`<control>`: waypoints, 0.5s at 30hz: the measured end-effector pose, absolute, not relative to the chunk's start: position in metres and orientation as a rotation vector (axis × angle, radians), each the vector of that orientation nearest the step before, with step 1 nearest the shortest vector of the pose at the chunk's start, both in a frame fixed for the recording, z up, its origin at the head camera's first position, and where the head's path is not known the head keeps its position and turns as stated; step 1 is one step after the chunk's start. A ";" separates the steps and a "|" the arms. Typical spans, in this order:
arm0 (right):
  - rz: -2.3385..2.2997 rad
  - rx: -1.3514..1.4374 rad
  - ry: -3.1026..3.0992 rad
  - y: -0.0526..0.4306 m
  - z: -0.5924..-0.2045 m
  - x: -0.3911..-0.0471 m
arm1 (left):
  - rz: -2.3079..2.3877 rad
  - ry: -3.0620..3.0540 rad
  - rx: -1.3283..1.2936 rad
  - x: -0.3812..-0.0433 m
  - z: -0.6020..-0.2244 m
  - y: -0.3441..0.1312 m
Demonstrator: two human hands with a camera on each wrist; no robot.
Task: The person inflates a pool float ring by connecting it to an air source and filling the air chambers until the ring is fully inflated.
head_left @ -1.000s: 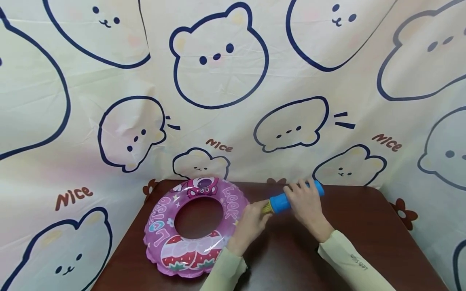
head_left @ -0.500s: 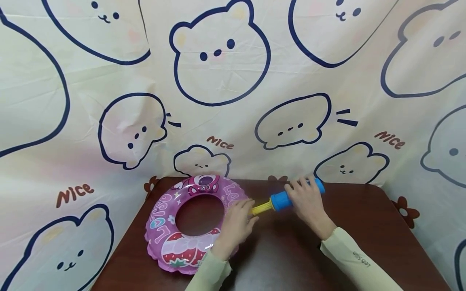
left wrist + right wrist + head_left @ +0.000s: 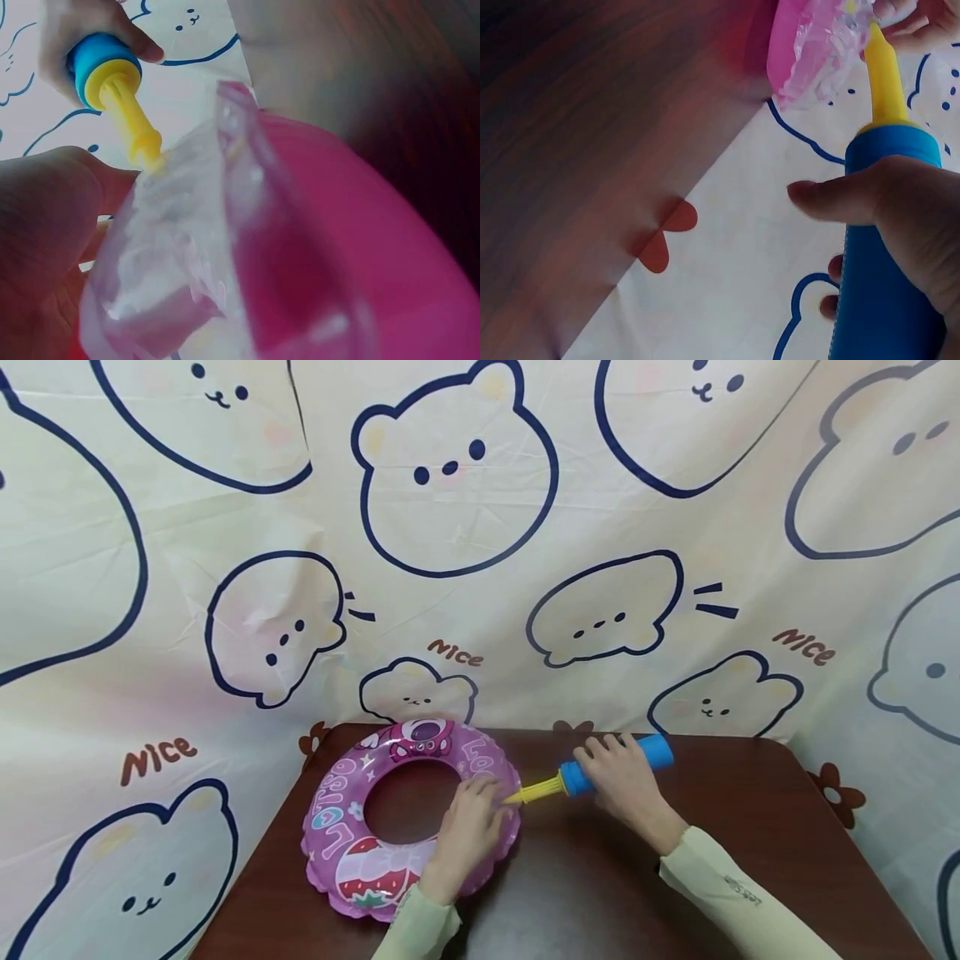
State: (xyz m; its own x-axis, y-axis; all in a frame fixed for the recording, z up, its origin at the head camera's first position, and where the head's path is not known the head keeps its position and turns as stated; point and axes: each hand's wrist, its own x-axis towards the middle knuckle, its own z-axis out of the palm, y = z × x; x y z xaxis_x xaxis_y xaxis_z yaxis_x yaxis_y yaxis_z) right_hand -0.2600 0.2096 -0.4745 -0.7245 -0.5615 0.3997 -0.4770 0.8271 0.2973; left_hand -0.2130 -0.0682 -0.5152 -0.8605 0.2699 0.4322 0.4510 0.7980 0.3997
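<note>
An inflated pink swim ring [image 3: 324, 853] with strawberry and cartoon prints stands at the left of the table. My right hand [image 3: 621, 778] grips the blue barrel of a hand pump [image 3: 657, 751], thumb and fingers wrapped round it in the right wrist view. The pump's yellow tapered nozzle [image 3: 542, 790] points left, its tip right at the ring's right side. There my left hand [image 3: 467, 828] pinches the ring beside the tip. In the left wrist view, clear wrinkled plastic [image 3: 172, 247] of the ring fills the middle, and the nozzle end meets its upper edge. The valve itself is hidden.
Both the ring and the hands are over a dark brown wooden table [image 3: 600, 893]. Behind it hangs a pale cloth [image 3: 450, 618] printed with cartoon bears, close along the table's back edge.
My left hand has moved left along the nozzle onto the ring, uncovering the whole yellow nozzle. My right hand has stayed on the pump, shifting slightly left along the barrel.
</note>
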 end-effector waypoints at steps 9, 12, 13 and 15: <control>-0.265 1.040 -2.539 0.203 -0.472 -0.264 | -0.754 -2.620 -0.526 -0.213 -0.516 -0.074; -0.265 1.080 -2.560 0.203 -0.472 -0.265 | -0.752 -2.622 -0.523 -0.214 -0.517 -0.076; -0.261 1.089 -2.568 0.203 -0.472 -0.265 | -0.750 -2.623 -0.524 -0.214 -0.517 -0.077; -0.254 1.094 -2.580 0.202 -0.472 -0.265 | -0.753 -2.631 -0.521 -0.214 -0.518 -0.078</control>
